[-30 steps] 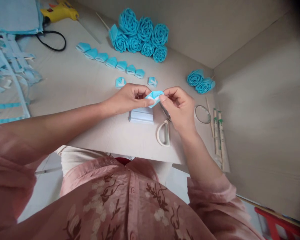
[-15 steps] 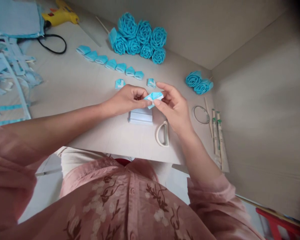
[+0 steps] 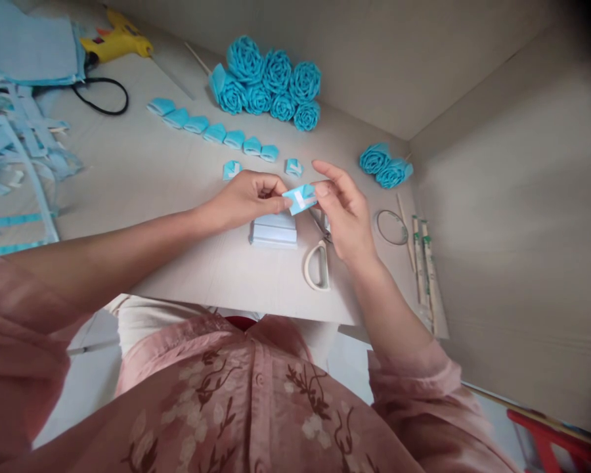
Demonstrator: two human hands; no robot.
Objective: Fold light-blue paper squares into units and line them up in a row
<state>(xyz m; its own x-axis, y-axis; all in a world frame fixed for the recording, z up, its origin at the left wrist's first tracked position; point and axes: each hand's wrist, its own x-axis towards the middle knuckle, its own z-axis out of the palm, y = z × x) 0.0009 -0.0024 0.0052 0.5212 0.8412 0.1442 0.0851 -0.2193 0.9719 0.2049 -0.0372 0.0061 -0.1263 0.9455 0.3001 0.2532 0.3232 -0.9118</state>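
A small folded blue paper piece (image 3: 303, 198) with white strips on its face is pinched between both hands above the table. My left hand (image 3: 253, 197) grips its left end, thumb in front. On the right end, my right hand (image 3: 342, 207) closes thumb and finger, its index finger raised. Below the hands lies a stack of pale folded strips (image 3: 274, 233). Scissors (image 3: 316, 266) with a white handle rest beside it, partly covered by my right hand. Two similar folded pieces, one on the left (image 3: 231, 170) and one on the right (image 3: 293, 167), sit just beyond my hands.
A row of folded blue petals (image 3: 215, 133) runs across the table. Behind it are several blue paper roses (image 3: 276, 82), with two more roses (image 3: 387, 164) at right. A yellow glue gun (image 3: 118, 41), paper scraps (image 3: 24, 151), a wire ring (image 3: 392, 227) and wrapped sticks (image 3: 423, 269) lie around.
The folded piece has been turned and flattened, so its white strips now face me. My right thumb has shifted up to its right end, and more of the scissors shows.
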